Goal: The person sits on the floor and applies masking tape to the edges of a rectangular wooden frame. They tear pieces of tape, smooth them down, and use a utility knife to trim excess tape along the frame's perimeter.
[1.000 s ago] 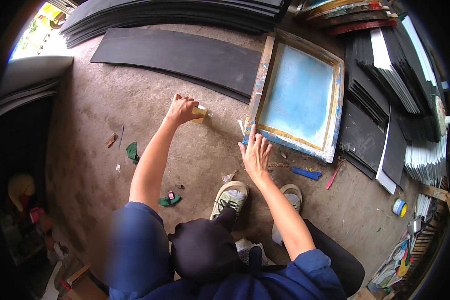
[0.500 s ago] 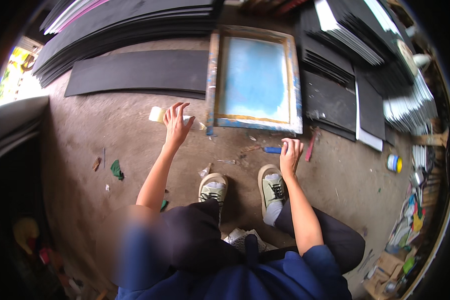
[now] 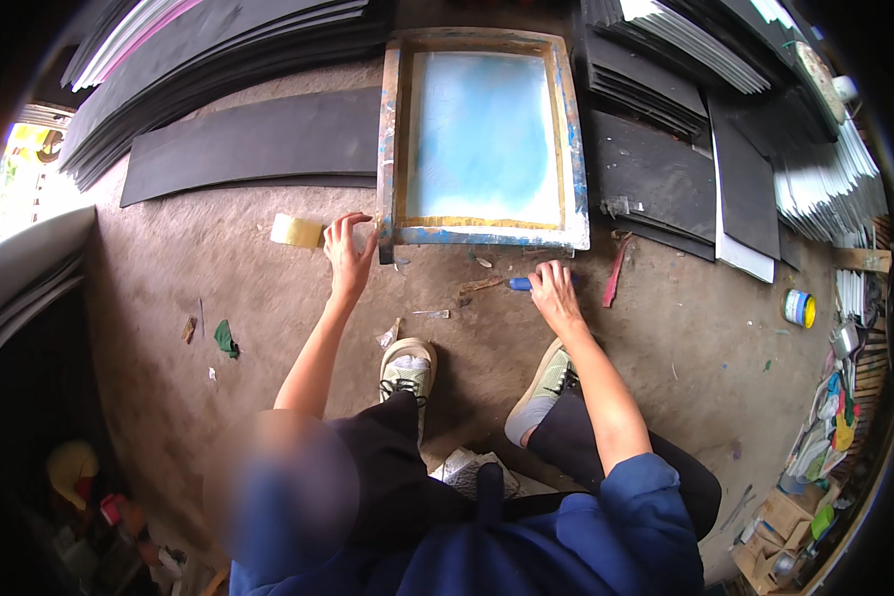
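Observation:
A wooden frame (image 3: 385,149) with a blue-and-white stretched panel (image 3: 481,139) lies on the floor ahead of me, its wood spattered with paint. My left hand (image 3: 349,253) is by the frame's near left corner, fingers curved and apart, with nothing I can make out between them. Just left of it is a yellowish translucent roll of tape (image 3: 296,230). Below the frame's near edge, my right hand (image 3: 556,290) has its fingers closed over a slim blue tool (image 3: 519,284). Only the tool's left end shows clearly; the hand covers its middle.
Black sheets (image 3: 253,144) lie left of the frame, and more dark boards (image 3: 650,179) are stacked at right. A red strip (image 3: 618,270) and small scraps litter the floor. Farther right is a blue-and-yellow tub (image 3: 798,308). My shoes (image 3: 407,366) stand between my arms.
My right hand has moved left over the blue tool and its fingers have come down on it. My left hand has shifted right towards the frame's corner. My right foot has turned.

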The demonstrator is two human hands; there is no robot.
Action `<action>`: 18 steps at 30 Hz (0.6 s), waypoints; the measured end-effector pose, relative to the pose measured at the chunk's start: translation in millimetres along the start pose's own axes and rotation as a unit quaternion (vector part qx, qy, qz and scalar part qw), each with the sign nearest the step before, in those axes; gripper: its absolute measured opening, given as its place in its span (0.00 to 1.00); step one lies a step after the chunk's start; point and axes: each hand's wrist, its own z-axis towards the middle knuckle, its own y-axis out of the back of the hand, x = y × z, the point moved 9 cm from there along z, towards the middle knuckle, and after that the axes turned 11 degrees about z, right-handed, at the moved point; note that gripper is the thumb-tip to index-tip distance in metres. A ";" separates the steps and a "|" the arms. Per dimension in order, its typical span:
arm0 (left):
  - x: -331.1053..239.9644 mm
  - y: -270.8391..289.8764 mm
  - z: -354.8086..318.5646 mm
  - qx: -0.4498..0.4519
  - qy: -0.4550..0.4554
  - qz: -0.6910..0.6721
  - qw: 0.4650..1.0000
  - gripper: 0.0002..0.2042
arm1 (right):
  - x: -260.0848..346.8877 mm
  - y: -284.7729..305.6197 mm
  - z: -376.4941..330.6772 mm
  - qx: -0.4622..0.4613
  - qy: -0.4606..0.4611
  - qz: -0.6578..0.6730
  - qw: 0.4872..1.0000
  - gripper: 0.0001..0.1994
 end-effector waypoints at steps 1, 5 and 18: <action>4.3 -2.2 0.1 0.004 0.007 -0.007 1.000 0.14 | 4.7 5.3 0.5 -0.026 0.023 -0.007 0.999 0.09; 20.1 -10.6 3.0 0.011 0.031 -0.044 0.999 0.12 | 22.4 14.3 -0.9 -0.053 0.030 0.066 0.996 0.16; 16.8 -45.5 31.9 0.232 -0.032 -0.027 0.972 0.20 | 151.3 -4.4 125.5 0.034 -0.297 0.459 0.836 0.18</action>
